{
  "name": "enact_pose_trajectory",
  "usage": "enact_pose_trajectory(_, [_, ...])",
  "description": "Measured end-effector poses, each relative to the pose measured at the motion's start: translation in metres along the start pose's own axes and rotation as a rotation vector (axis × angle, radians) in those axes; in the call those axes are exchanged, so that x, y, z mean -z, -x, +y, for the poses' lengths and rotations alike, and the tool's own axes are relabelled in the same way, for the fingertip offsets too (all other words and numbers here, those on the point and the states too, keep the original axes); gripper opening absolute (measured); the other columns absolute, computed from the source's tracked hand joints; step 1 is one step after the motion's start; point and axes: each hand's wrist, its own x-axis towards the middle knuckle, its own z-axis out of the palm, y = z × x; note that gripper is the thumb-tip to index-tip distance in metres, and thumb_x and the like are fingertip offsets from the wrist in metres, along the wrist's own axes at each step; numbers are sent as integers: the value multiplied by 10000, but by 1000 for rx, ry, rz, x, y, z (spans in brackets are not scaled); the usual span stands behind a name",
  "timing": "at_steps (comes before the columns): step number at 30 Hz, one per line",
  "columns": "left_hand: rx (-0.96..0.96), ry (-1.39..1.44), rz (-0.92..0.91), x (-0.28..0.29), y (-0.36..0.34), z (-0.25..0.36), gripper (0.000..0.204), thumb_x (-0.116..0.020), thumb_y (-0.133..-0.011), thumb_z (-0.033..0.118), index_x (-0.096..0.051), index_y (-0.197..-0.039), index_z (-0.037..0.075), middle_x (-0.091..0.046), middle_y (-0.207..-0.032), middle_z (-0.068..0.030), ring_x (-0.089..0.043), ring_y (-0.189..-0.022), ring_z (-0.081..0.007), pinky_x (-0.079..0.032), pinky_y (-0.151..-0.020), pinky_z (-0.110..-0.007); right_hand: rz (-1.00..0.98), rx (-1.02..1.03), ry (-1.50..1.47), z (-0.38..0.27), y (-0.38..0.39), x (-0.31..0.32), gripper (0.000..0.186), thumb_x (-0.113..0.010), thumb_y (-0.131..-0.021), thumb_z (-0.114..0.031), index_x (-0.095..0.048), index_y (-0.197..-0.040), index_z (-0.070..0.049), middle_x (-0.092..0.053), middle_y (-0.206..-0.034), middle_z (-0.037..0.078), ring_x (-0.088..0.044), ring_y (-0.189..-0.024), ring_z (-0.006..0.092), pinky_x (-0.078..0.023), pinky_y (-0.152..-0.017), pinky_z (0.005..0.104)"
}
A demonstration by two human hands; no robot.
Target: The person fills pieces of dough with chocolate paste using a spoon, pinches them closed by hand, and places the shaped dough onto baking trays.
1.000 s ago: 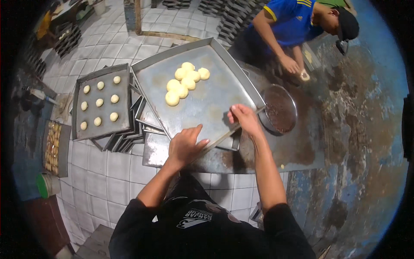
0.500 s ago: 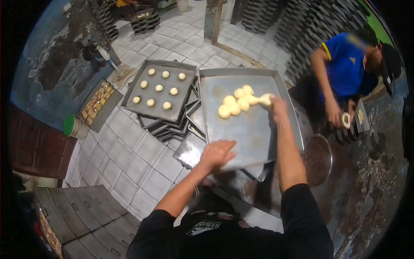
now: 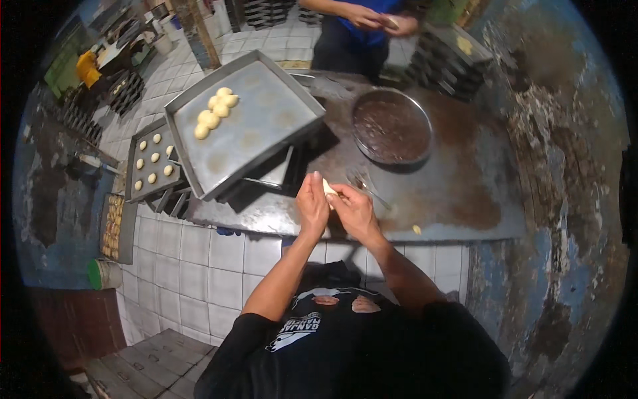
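My left hand [image 3: 312, 205] and my right hand [image 3: 352, 207] meet over the metal table [image 3: 478, 226], pressed around a small pale piece of dough [image 3: 327, 188], which their fingers partly hide. Beyond them, to the left, a large metal tray [image 3: 266, 100] holds a cluster of pale dough balls [image 3: 209, 120]. A round pan of dark brown paste [image 3: 391, 130] sits at the back right, with a metal utensil [image 3: 375, 198] lying just below it.
At the left, stacked trays carry spaced dough balls [image 3: 155, 157], and a tray of filled packs [image 3: 113, 226] lies beside a green-lidded bucket [image 3: 103, 274]. A co-worker in blue [image 3: 352, 36] stands across the table; another person in yellow [image 3: 90, 68] is farther back.
My right hand reached into the large tray and lifted a dough ball from the cluster; both hands have now left the tray and come together on that dough. My view has turned.
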Motion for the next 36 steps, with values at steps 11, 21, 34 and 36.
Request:
enact_pose_trajectory(11, [531, 391, -186, -75, 99, -43, 557, -500, -1069, 477, -450, -1424, 51, -700, -1033, -121, -696, -826, -237, -573, -732, -341, 246, -134, -307, 76, 109, 101, 335, -664, -995, -150, -635, -1288, 10, -738, -1016, 79, -666, -880, 100, -540, -790, 277])
enact_pose_trajectory(21, [512, -188, -801, -92, 133, -116, 322, -630, -978, 149, -640, -1287, 61, -698, -1134, -38, -630, -917, -121, -506, -822, -293, 312, -247, 11, 178, 126, 160, 259, -627, -952, -46, -654, -1209, -23, -724, -1088, 101, -667, -993, 215, -519, -894, 343])
enact_pose_trajectory(34, [1002, 342, -875, -270, 112, -240, 435, -736, -917, 90, -569, -1319, 78, -685, -1236, -63, -654, -1133, -182, -501, -986, -347, 197, -344, 467, 287, 154, 267, 452, -639, -927, -56, -507, -1359, -52, -724, -948, 164, -731, -872, 291, -551, -801, 414])
enact_pose_trajectory(36, [1043, 353, -834, -282, 104, -232, 396, -740, -922, 116, -586, -1287, 102, -678, -1206, -51, -660, -1084, -177, -507, -949, -341, -189, -644, 662, 285, 172, 298, 482, -670, -920, -101, -502, -1370, -62, -731, -923, 138, -729, -853, 266, -550, -779, 392])
